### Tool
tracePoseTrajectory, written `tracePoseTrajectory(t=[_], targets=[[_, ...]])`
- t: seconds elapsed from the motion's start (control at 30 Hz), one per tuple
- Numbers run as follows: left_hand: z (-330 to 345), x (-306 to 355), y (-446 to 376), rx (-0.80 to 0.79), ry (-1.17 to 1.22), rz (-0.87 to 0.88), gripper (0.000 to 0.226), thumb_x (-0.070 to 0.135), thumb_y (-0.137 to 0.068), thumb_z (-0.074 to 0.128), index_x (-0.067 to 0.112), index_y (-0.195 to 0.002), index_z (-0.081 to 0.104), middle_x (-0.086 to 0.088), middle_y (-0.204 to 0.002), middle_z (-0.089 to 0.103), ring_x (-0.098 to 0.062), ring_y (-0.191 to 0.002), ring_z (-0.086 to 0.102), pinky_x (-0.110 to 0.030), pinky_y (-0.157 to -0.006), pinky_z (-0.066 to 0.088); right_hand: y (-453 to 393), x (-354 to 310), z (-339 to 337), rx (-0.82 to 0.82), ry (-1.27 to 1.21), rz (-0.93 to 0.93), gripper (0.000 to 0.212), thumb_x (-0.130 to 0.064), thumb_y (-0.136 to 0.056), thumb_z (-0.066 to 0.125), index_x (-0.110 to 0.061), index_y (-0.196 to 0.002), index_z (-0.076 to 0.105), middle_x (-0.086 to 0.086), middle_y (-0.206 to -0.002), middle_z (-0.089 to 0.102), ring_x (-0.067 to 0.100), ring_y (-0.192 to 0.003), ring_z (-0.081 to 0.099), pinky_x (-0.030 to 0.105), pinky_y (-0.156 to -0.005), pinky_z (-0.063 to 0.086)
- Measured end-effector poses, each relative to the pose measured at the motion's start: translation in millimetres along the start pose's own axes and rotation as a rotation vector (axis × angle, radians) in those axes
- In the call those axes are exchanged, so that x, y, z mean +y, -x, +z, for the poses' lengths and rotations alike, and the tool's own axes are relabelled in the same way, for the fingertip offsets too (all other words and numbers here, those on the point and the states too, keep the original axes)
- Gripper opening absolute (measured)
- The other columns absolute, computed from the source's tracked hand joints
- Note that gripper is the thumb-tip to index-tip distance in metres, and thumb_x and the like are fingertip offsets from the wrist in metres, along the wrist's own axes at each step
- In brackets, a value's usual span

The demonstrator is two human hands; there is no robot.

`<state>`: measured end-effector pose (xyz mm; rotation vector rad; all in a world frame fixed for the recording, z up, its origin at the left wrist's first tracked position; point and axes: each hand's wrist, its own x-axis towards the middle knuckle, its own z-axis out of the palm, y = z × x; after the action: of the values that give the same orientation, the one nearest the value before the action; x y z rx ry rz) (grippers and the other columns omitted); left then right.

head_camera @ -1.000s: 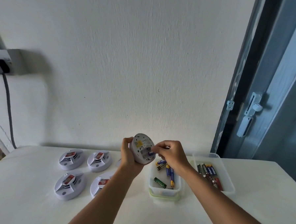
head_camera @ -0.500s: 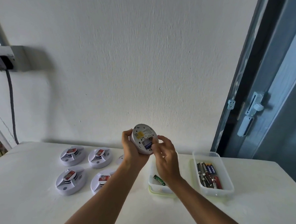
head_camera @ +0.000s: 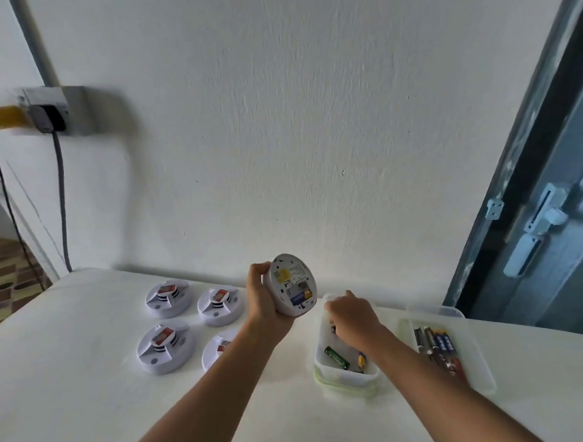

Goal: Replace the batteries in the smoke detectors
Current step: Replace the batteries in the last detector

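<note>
Left hand (head_camera: 265,301) grips the smoke detector (head_camera: 293,285) by its rim, back side up and tilted toward the camera, one blue battery seated in the open bay; right hand (head_camera: 351,315) reaches down into the near tub (head_camera: 345,375) just right of the detector, fingers curled among the loose batteries (head_camera: 336,357), whether pinching one cannot be told. The bay lies up-left of the right hand, clear air between. Four more detectors (head_camera: 165,349) lie left; the second tub (head_camera: 473,373) lies further right.
</note>
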<state>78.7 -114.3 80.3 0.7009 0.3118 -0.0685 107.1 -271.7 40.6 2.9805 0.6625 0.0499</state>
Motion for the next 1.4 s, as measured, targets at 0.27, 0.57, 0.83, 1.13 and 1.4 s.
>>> tracePoseTrajectory(t=[0.27, 0.57, 0.83, 1.13, 1.4], targets=[[-16.0, 9.1, -1.8, 0.030, 0.002, -0.004, 0.037, 0.039, -0.086, 0.045, 0.012, -0.097, 0.068, -0.016, -0.100, 0.065, -0.034, -0.098, 0.056, -0.053, -0.105, 0.038, -13.7, -8.2, 21.2, -0.086, 0.072, -0.007, 0.029, 0.001, -0.093, 0.049, -0.001, -0.121, 0.054, 0.019, -0.129, 0.049, 0.034, -0.119, 0.047, 0.040, -0.089, 0.046], [-15.4, 6.0, 1.4, 0.028, -0.012, -0.012, 0.037, 0.038, -0.087, 0.046, 0.011, -0.098, 0.068, -0.018, -0.104, 0.064, -0.036, -0.102, 0.056, -0.055, -0.105, 0.038, -16.5, -1.3, 17.0, -0.144, -0.084, -0.028, 0.027, 0.003, -0.090, 0.048, 0.000, -0.116, 0.057, 0.018, -0.115, 0.059, 0.032, -0.102, 0.060, 0.035, -0.084, 0.048], [-15.4, 6.4, -0.3, 0.069, -0.004, -0.005, 0.037, 0.039, -0.087, 0.046, 0.012, -0.102, 0.067, -0.019, -0.107, 0.063, -0.036, -0.103, 0.055, -0.055, -0.105, 0.039, -13.6, -3.7, 20.1, 0.145, -0.267, -0.048, 0.016, 0.000, -0.094, 0.042, -0.008, -0.102, 0.054, 0.010, -0.104, 0.056, 0.021, -0.080, 0.054, 0.027, -0.068, 0.039], [-3.4, -0.9, -1.0, 0.103, -0.004, -0.001, 0.045, 0.040, -0.088, 0.046, 0.007, -0.117, 0.058, -0.019, -0.105, 0.059, -0.033, -0.093, 0.060, -0.046, -0.094, 0.045, 4.4, -33.8, -19.9, 0.691, -1.313, 0.034, 0.004, -0.007, -0.079, 0.069, -0.008, -0.082, 0.067, 0.004, -0.074, 0.071, 0.016, -0.070, 0.069, 0.030, -0.065, 0.057], [1.9, -6.6, 0.6, 0.105, -0.007, -0.017, 0.050, 0.039, -0.087, 0.051, 0.001, -0.119, 0.058, -0.020, -0.104, 0.061, -0.033, -0.097, 0.061, -0.043, -0.079, 0.053, 14.8, -40.3, -25.6, 0.495, -1.305, -0.030, 0.015, -0.011, -0.076, 0.078, -0.008, -0.091, 0.077, 0.000, -0.093, 0.072, 0.005, -0.083, 0.065, 0.014, -0.068, 0.048]])
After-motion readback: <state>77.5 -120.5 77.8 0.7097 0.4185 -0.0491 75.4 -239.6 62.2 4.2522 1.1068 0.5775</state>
